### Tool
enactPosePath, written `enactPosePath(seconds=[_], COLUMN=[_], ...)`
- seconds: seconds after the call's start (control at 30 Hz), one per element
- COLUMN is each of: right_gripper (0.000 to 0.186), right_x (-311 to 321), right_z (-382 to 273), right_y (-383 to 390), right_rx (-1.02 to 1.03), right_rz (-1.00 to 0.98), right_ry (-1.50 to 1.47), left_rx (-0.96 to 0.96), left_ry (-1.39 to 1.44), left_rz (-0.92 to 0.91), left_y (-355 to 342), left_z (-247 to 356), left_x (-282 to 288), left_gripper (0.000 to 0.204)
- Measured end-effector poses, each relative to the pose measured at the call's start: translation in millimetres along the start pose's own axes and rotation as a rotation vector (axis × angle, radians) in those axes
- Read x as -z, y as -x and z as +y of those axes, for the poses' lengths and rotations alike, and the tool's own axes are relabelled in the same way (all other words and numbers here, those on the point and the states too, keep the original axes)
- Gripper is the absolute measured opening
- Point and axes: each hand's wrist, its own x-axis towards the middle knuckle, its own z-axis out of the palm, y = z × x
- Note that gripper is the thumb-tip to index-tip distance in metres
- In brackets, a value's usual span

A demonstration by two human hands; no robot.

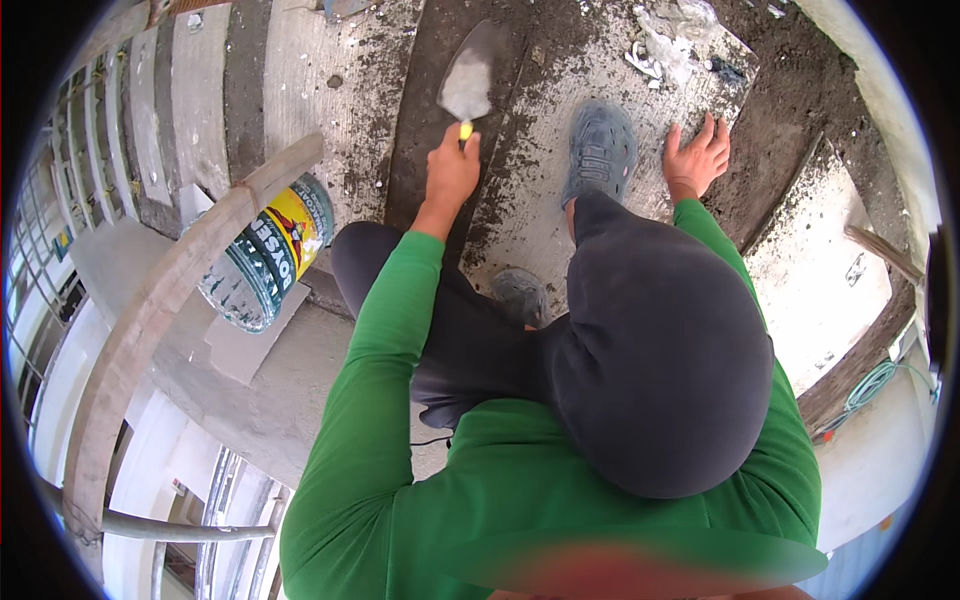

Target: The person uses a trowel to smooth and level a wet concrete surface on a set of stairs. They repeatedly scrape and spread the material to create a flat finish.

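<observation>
My left hand [452,178] is closed around the handle of a trowel [467,85], with a bit of yellow showing just ahead of the fist. Its pointed blade, pale with residue in the middle, lies over a dark strip of soil or mortar [415,135] between two pale slabs. To the right, my right hand [697,158] has its fingers spread and holds nothing. It is at the edge of the dirt-spattered slab [545,155], beside my grey clog [602,150]; whether the palm presses down, I cannot tell.
A stained paint bucket [268,252] stands at the left behind a slanting wooden bar [190,245]. Crumpled plastic [675,45] lies at the far right of the slab. Another pale slab [825,270], a wood stick [885,254] and a coiled green hose [870,388] are on the right.
</observation>
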Motion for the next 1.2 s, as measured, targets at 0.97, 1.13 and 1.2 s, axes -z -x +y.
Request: enactPosePath(seconds=[0.97, 1.13, 1.2], right_gripper=[0.080, 0.081, 0.081], right_x=[-0.4, -2.1, -0.9], right_z=[5.8, 5.0, 2.2], right_y=[-1.0, -2.1, -2.8], right_rx=[0.024, 0.032, 0.024], right_rz=[0.001, 0.004, -0.011], right_ry=[0.006, -0.014, -0.022], left_rx=[-0.199, -0.229, -0.307], left_ry=[-0.449, -0.904, -1.036], left_rz=[-0.217, -0.732, -0.824], left_y=[-7.0, 18.9, 15.3], left_z=[-81.3, -91.4, -97.9], left_x=[192.4, 224.1, 212.7], left_gripper=[0.037, 0.040, 0.040])
